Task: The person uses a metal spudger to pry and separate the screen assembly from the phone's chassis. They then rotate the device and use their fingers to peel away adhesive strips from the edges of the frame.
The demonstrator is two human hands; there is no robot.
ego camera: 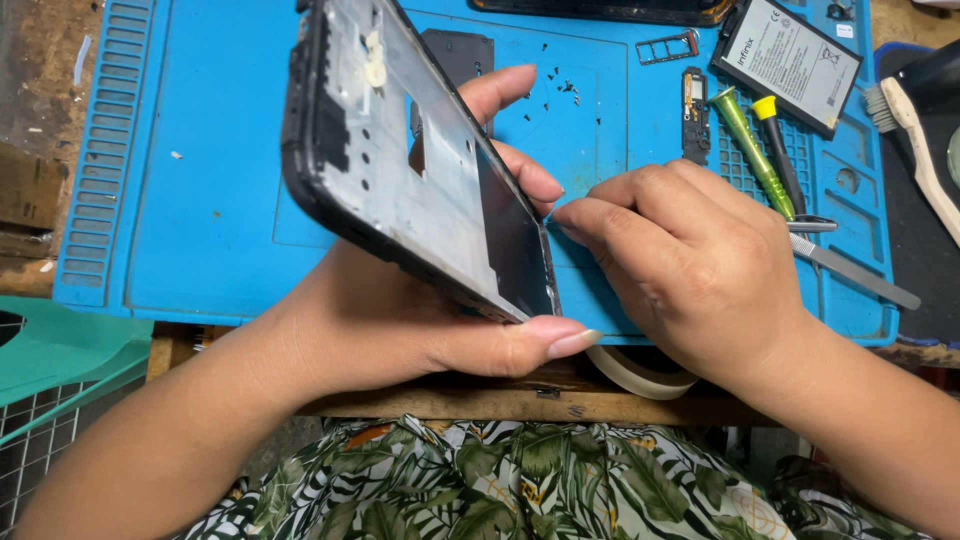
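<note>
My left hand (400, 320) holds an opened phone frame (400, 150) tilted above the blue work mat (210, 210), thumb along its lower edge and fingers behind it. The frame shows a grey metal inside with a black rim and a dark panel near its lower corner. My right hand (690, 270) is curled beside the frame's lower right corner, with thumb and forefinger pinched at that edge. Whether something thin sits between those fingertips cannot be made out.
On the mat lie a phone battery (790, 60), a green-handled screwdriver (752, 150), a yellow-capped screwdriver (778, 150), metal tweezers (850, 265), a small circuit board (695, 115), a card tray (668, 47) and several tiny screws (560, 90). A brush (915, 130) lies at right. A roll of tape (640, 372) sits under my right hand.
</note>
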